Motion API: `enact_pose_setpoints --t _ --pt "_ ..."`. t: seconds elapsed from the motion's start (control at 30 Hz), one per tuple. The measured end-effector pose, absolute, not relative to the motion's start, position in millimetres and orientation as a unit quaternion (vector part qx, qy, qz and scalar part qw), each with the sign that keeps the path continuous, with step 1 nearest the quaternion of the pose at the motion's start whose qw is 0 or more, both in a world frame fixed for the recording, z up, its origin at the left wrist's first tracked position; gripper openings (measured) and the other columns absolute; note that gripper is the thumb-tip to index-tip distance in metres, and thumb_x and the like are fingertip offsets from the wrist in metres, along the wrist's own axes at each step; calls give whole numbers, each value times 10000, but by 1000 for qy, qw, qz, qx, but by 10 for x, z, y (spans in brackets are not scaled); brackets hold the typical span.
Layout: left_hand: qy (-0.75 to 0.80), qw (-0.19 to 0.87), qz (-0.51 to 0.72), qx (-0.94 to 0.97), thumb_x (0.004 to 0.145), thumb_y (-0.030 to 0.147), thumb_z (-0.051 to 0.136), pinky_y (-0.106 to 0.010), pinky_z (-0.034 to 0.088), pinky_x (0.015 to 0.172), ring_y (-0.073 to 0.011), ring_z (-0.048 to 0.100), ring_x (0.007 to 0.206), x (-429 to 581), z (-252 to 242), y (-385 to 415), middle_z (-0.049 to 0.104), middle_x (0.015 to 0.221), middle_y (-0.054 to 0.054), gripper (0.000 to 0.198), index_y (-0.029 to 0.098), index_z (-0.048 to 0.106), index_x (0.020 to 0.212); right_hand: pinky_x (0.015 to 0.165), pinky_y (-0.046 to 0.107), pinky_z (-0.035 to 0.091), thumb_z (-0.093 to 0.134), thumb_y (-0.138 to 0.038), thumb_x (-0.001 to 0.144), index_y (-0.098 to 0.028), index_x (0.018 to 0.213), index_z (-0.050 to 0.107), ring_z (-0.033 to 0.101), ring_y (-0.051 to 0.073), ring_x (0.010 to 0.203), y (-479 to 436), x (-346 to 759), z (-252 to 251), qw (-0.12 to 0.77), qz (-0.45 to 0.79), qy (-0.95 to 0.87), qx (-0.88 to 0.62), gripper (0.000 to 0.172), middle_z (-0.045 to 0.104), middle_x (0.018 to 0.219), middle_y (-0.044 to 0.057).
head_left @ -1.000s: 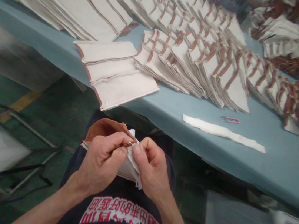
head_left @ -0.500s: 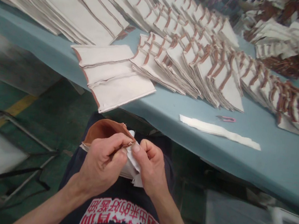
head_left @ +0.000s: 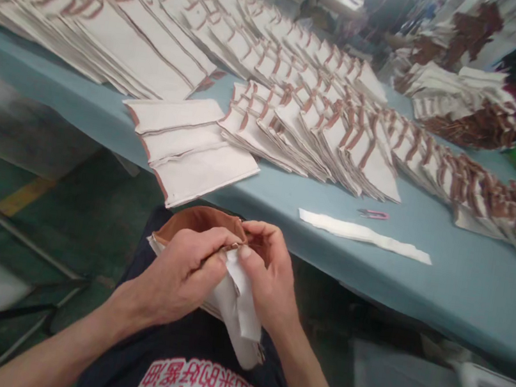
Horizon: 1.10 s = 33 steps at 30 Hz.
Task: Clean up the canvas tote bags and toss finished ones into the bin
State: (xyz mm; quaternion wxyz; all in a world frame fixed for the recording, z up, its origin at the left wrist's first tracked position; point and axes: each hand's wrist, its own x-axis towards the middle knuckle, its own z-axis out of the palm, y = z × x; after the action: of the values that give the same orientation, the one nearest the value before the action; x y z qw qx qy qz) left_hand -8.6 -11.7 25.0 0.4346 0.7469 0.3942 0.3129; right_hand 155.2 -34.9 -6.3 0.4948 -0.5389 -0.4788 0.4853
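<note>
Over my lap I hold a cream fabric piece with a brown leather top (head_left: 196,220). My left hand (head_left: 178,275) is closed, pinching its upper edge between thumb and fingers. My right hand (head_left: 269,279) is closed too, gripping the same edge from the right, thumb pressed beside my left thumb. A white strip of the fabric (head_left: 240,310) hangs down between my hands toward my shirt. Both hands sit just in front of the blue table's near edge (head_left: 283,220).
On the blue table lie three flat cream pouches (head_left: 188,144), long rows of overlapped cream-and-brown pieces (head_left: 326,126), a white fabric strip (head_left: 363,234) and small pink snips (head_left: 374,214). More piles (head_left: 460,101) stand at the back right. A metal frame (head_left: 16,287) is at my left.
My hands rose slightly toward the table edge, and the white part of the fabric now hangs lower between them. The view has tilted up, showing more of the far table.
</note>
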Motion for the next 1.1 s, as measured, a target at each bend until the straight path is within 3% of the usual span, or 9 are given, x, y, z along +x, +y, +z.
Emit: enact_pose_setpoints --t 0.2,0.33,0.4,0.5,0.63,0.7,0.9,1.1 --pt "380 523 291 705 911 193 415 -241 474 685 -166 657 774 -155 258 -10 739 862 -23 304 136 713 928 1010 398 497 586 -280 967 -225 1111 646 662 224 1091 -285 1753 12 531 359 -541 -544 165 714 1125 67" --pt "337 523 264 737 905 163 408 -234 472 703 -160 655 795 -213 408 65 739 905 -27 311 128 713 954 1081 410 476 630 -190 915 -237 1236 615 648 237 1206 -233 1856 292 466 320 -706 -427 324 714 1256 81" --pt "310 517 258 755 903 150 406 -231 474 708 -157 656 794 -238 495 78 734 895 -25 302 131 706 929 998 391 518 638 -188 874 -222 1236 604 678 238 1119 -173 1848 448 414 310 -768 -377 366 727 1218 90" --pt "298 503 249 772 907 150 416 -216 441 632 -128 617 695 -275 581 52 695 796 10 274 157 688 876 792 313 531 609 -220 870 -214 1177 600 681 184 835 -64 1819 623 334 325 -812 -351 307 739 1003 45" --pt "344 440 266 786 882 119 446 -215 389 596 -101 572 633 -299 611 -26 655 739 53 209 194 639 851 588 253 374 597 -234 858 -221 878 594 504 114 574 30 1823 732 216 315 -843 -380 24 603 706 -44" --pt "366 395 277 796 860 100 451 -223 380 602 -106 573 640 -293 606 -57 656 746 55 192 203 613 854 557 253 296 595 -230 850 -213 740 538 436 100 542 40 1825 747 189 288 -857 -384 125 528 630 -55" --pt "400 289 270 827 827 86 430 -254 375 600 -132 576 625 -256 552 -93 630 735 34 192 202 579 860 566 264 239 565 -196 864 -206 672 456 414 96 548 -3 1772 690 195 270 -851 -407 221 483 607 -54" --pt "370 249 325 834 856 78 426 -229 372 545 -108 551 544 -230 475 -118 592 665 52 178 199 557 848 558 249 268 558 -206 859 -209 663 464 377 94 557 -60 1757 559 262 383 -775 -428 217 437 610 -65"
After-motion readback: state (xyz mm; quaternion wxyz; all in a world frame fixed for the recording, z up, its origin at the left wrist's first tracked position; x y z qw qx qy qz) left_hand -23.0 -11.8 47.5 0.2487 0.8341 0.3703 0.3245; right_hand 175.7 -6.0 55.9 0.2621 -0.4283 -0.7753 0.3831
